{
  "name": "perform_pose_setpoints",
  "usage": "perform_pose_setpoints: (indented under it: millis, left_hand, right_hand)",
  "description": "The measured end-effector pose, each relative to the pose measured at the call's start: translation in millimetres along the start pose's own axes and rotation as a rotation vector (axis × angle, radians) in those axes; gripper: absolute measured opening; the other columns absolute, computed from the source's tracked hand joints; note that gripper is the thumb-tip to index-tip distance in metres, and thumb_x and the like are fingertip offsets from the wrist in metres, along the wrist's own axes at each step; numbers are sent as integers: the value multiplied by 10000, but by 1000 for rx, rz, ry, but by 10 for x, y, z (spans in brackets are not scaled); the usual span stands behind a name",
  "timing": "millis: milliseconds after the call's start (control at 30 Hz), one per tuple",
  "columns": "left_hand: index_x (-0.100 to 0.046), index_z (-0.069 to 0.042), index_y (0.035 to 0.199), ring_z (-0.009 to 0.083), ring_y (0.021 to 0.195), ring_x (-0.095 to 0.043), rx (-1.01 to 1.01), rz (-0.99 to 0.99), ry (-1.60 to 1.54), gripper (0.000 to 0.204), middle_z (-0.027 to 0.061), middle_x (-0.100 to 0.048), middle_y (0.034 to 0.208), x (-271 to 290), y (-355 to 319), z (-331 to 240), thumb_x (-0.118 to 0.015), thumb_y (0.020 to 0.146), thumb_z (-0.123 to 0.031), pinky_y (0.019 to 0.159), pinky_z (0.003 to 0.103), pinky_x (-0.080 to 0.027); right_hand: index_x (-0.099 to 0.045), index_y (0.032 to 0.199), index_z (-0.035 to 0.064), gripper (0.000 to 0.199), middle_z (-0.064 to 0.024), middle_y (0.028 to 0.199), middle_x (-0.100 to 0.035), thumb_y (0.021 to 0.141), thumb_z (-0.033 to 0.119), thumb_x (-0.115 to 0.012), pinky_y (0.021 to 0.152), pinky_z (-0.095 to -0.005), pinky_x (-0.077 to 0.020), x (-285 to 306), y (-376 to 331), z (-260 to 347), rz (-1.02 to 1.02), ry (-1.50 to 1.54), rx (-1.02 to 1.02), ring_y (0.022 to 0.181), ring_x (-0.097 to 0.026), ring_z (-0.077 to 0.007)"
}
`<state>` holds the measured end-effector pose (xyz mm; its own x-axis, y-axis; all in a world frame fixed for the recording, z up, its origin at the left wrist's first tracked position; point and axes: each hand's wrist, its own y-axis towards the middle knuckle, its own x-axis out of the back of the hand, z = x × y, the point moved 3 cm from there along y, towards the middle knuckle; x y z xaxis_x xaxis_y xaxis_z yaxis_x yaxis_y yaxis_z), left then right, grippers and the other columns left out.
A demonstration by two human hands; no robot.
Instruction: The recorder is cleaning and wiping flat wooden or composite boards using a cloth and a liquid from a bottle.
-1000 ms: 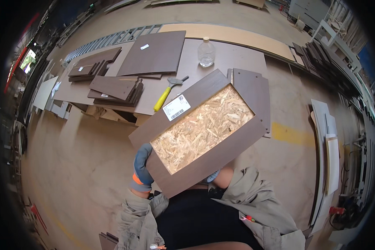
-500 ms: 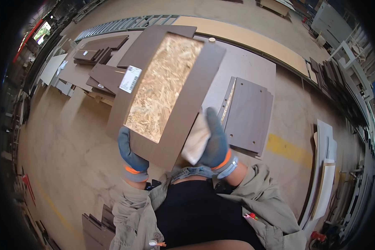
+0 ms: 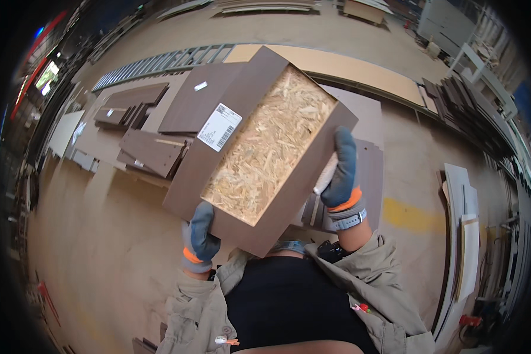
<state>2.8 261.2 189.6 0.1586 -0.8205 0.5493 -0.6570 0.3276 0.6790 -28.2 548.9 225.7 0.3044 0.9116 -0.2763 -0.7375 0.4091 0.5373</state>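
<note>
Held up in front of me is a brown board (image 3: 312,171) with a rectangular recess that shows bare wood chips (image 3: 271,147). A white label (image 3: 219,127) is stuck on its left border. My left hand (image 3: 201,235), in a grey glove with an orange cuff band, grips the board's near left edge. On the right edge my right hand (image 3: 343,174), gloved the same way, is closed round the board and also keeps a pale cloth (image 3: 326,174) against that edge. The undersides of both grips are hidden.
Behind the board, a table carries brown panels (image 3: 197,97) and a stack of narrow boards (image 3: 133,106). More panels (image 3: 369,177) lie on its right part. A roller conveyor (image 3: 165,64) runs along the far side. At the right, white boards (image 3: 460,236) and dark panels (image 3: 478,118) stand.
The board has swung clockwise, its far end moving right. My right hand has moved up and right, from beside the board with the cloth onto its right edge.
</note>
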Motion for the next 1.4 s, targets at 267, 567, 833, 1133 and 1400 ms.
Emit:
perform_pose_setpoints:
  millis: [267,567,833,1133,1400]
  left_hand:
    - [-488,73,1241,255,1048,-588,-140,-170,-3,336,178,-596,1165,-269,674,151,-511,928,-49,895,347,-475]
    - [-549,35,1161,221,771,-588,257,-140,-1469,333,72,-615,931,-208,822,249,-535,833,-18,712,331,-492]
    - [-524,21,1260,341,1229,-500,-363,452,-477,504,178,-553,1273,-375,852,23,-676,789,-75,1023,383,-394]
    - [-447,42,1293,255,1141,-542,797,662,-1295,404,174,-532,1240,-481,380,474,-491,960,-182,976,345,-428]
    - [-460,23,1254,233,1102,-569,322,649,-1390,310,141,-548,1220,-433,341,517,-484,947,-9,984,340,-442]
  right_hand:
    - [-521,1007,28,418,-81,575,-572,986,429,-405,351,-287,-431,-340,-245,-110,-15,293,-528,344,-505,-184]
    - [-549,1129,44,394,-121,982,-661,987,392,-432,803,-259,-503,-549,-47,-199,-322,923,-602,882,-624,-165]
    - [-466,1295,20,419,-146,1269,-547,937,224,-546,960,-332,-455,527,-11,28,17,-723,40,1096,-567,-246]
    - [-447,1314,19,443,-150,1284,-536,922,189,-562,972,-350,-448,701,-325,-103,-4,-523,-5,1121,-554,-255]
    - [-431,1331,18,468,-154,1297,-526,908,158,-575,983,-366,-441,473,-303,-306,41,-279,15,1144,-542,-263]
